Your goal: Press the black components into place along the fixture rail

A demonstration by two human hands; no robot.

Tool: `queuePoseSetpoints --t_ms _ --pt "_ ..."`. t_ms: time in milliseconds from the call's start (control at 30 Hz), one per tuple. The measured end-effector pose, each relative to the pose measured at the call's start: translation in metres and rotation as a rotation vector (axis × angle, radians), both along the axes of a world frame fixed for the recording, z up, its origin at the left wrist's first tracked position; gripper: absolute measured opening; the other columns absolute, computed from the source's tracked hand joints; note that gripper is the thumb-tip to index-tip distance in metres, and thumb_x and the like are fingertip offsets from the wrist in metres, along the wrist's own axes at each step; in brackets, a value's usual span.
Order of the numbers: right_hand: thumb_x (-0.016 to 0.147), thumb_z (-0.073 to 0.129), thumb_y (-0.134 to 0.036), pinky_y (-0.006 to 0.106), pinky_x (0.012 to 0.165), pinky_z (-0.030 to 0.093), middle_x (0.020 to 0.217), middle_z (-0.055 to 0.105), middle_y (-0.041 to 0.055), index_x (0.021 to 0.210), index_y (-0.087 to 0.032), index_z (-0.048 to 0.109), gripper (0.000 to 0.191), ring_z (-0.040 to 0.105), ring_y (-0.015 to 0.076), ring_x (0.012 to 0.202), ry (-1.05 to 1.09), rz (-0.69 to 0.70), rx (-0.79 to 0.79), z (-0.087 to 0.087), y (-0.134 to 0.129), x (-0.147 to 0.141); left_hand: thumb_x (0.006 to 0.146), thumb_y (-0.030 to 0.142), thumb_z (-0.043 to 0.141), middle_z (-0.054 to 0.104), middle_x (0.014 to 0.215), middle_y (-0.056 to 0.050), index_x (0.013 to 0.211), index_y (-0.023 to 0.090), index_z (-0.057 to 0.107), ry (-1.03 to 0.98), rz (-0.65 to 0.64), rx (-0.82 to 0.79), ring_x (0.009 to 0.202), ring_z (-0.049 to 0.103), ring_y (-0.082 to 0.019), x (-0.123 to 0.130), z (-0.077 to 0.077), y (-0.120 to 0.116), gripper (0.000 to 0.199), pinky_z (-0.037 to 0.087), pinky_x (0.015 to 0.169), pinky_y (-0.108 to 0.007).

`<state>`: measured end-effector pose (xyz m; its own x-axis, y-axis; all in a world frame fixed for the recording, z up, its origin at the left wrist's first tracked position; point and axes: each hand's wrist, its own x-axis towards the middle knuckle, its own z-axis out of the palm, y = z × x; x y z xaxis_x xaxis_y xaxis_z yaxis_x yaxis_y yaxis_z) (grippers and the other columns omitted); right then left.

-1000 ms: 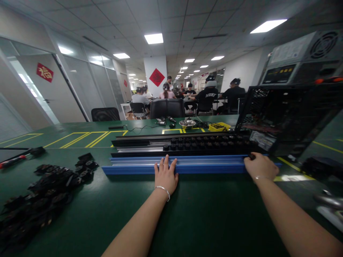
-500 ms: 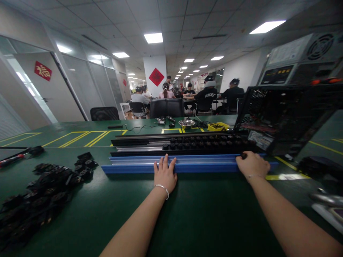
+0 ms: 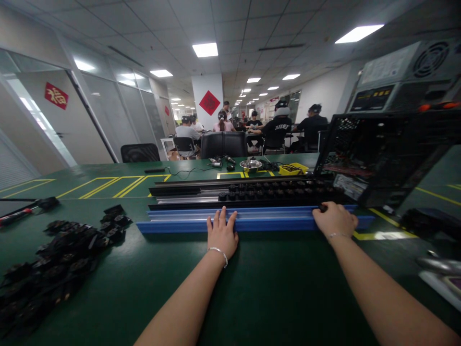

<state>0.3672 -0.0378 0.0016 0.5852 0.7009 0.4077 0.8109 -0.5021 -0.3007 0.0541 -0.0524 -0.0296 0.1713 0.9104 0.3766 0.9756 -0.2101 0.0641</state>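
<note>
A long blue channel rail point(image 3: 183, 226) lies crosswise on the table in front of me. My left hand point(image 3: 222, 235) rests on its near wall, fingers spread, holding nothing. Toward the rail's right end, my right hand point(image 3: 334, 220) is closed round a small black part point(image 3: 322, 208), mostly hidden by the fingers. Directly behind is a black rail point(image 3: 176, 192) whose right portion carries rows of small black parts point(image 3: 268, 192). To the left, similar-looking black pieces point(image 3: 68, 254) lie in a loose heap.
An open computer case point(image 3: 382, 158) stands at the right, power supplies point(image 3: 399, 72) stacked on it. A metal bowl point(image 3: 251, 166) and a yellow tray point(image 3: 292, 169) sit farther back. A red-handled tool point(image 3: 16, 215) is at the far left. Several people sit at distant tables.
My right hand has slid slightly left along the blue rail with the small black part. My left hand stays in place.
</note>
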Motion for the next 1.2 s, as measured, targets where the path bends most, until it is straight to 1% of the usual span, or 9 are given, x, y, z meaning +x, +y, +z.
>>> queuePoseSetpoints --t_ms 233,333,533,667,833,933,1067,1200 --pt "0.074 0.042 -0.036 0.042 0.083 0.033 0.096 0.058 0.0108 0.102 -0.019 0.06 0.038 0.051 0.0262 0.091 0.021 -0.007 0.009 0.001 -0.001 -0.006 0.075 0.033 0.053 0.023 0.148 -0.005 0.135 0.035 0.031 0.005 0.004 -0.023 0.133 0.02 -0.027 0.0 0.002 -0.001 0.064 0.014 0.106 -0.052" --pt "0.074 0.042 -0.037 0.043 0.084 0.033 0.095 0.058 0.0105 0.101 -0.019 0.06 0.037 0.052 0.0265 0.091 0.022 0.013 0.005 0.001 -0.001 -0.009 0.075 0.033 0.054 0.023 0.148 -0.004 0.135 0.035 0.031 0.005 0.009 -0.026 0.134 0.019 -0.027 0.0 0.003 -0.001 0.064 0.014 0.107 -0.052" --pt "0.074 0.042 -0.037 0.05 0.092 0.026 0.097 0.057 0.0108 0.1 -0.02 0.06 0.036 0.05 0.0273 0.095 0.049 -0.017 0.033 -0.003 0.003 -0.016 0.075 0.031 0.052 0.025 0.147 -0.005 0.135 0.034 0.032 -0.004 -0.017 0.023 0.132 0.021 -0.029 -0.001 0.0 0.0 0.063 0.015 0.106 -0.053" --pt "0.074 0.042 -0.037 0.051 0.091 0.026 0.095 0.057 0.0101 0.1 -0.02 0.06 0.036 0.05 0.0278 0.093 0.05 0.005 0.04 -0.004 0.004 -0.027 0.075 0.032 0.053 0.024 0.147 -0.006 0.135 0.034 0.031 0.0 -0.009 0.016 0.133 0.021 -0.028 0.0 -0.001 0.0 0.064 0.015 0.105 -0.053" --pt "0.074 0.042 -0.036 0.05 0.091 0.026 0.097 0.057 0.0099 0.101 -0.019 0.059 0.036 0.05 0.0275 0.093 0.038 0.041 0.062 -0.006 0.004 -0.05 0.074 0.032 0.053 0.023 0.147 -0.006 0.135 0.035 0.031 0.008 -0.009 0.009 0.133 0.021 -0.027 -0.001 -0.001 0.001 0.065 0.015 0.106 -0.052" --pt "0.073 0.043 -0.034 0.048 0.092 0.026 0.097 0.057 0.01 0.101 -0.019 0.059 0.036 0.05 0.0268 0.093 0.043 0.047 0.081 -0.008 0.004 -0.06 0.074 0.032 0.053 0.023 0.147 -0.006 0.135 0.035 0.031 0.007 -0.008 0.008 0.133 0.02 -0.028 -0.001 -0.002 0.001 0.065 0.014 0.106 -0.053" --pt "0.073 0.044 -0.033 0.046 0.09 0.028 0.096 0.058 0.0101 0.102 -0.019 0.06 0.036 0.05 0.0261 0.09 0.032 0.042 0.11 -0.013 0.005 -0.06 0.074 0.032 0.053 0.023 0.147 -0.006 0.135 0.035 0.03 0.004 -0.01 0.001 0.133 0.021 -0.028 -0.001 -0.002 0.001 0.065 0.015 0.106 -0.053" --pt "0.072 0.045 -0.032 0.046 0.089 0.028 0.092 0.058 0.0099 0.1 -0.019 0.061 0.035 0.05 0.0251 0.087 0.016 0.054 0.148 -0.017 0.006 -0.057 0.074 0.031 0.053 0.023 0.147 -0.006 0.135 0.035 0.031 0.007 -0.008 0.001 0.132 0.021 -0.027 -0.001 0.0 0.0 0.065 0.015 0.106 -0.052"
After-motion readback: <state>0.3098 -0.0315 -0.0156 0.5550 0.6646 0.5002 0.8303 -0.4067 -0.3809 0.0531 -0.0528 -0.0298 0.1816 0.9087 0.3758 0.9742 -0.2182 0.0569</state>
